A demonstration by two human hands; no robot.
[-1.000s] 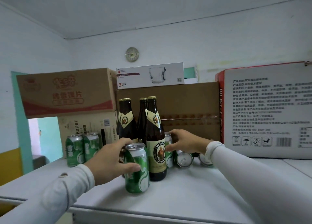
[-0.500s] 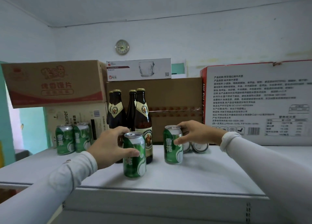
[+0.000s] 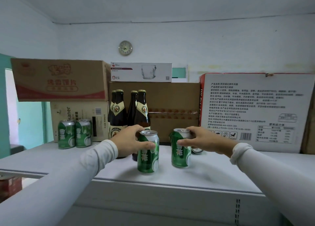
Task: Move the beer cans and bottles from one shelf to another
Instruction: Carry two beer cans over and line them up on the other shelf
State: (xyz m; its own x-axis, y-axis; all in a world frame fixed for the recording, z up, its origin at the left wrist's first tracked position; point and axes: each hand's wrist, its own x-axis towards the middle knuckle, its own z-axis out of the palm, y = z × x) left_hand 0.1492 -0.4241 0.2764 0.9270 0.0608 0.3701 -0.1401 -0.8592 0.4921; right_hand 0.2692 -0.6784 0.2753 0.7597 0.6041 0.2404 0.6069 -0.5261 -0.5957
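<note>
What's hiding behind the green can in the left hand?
Behind the can held by the left hand stand four brown beer bottles. The hand and can cover their lower parts.

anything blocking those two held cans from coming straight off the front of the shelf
Nothing visible does. The left hand grips one green can and the right hand the other; both stand nearest the shelf front edge, bottles behind them.

Two green-and-silver aluminium beer cans [image 3: 148,153] [image 3: 181,149] stand upright side by side near the white shelf's [image 3: 170,178] front edge; four dark brown glass bottles [image 3: 129,111] cluster behind, two more green cans [image 3: 75,133] stand at far left.
</note>
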